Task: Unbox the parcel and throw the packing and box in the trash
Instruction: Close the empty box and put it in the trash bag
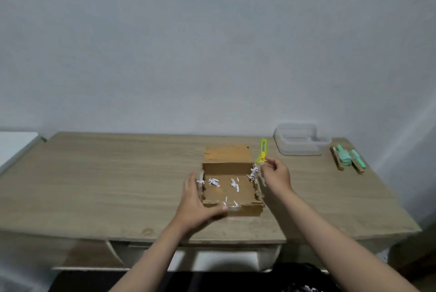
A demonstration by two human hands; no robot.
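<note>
L hand (197,202) grips open box (232,209) w/ paper scraps (213,182) inside.

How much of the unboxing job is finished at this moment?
Done: the box lies open, only paper scraps inside. In hand: the left hand grips its near corner; the right hand pinches at the far right corner. Left: binning scraps and box; no trash bin shows.

You have one open box (232,188), one yellow cutter (262,151), one clear tub (299,140), two green-topped brushes (348,159) on one bench (118,173)
</note>
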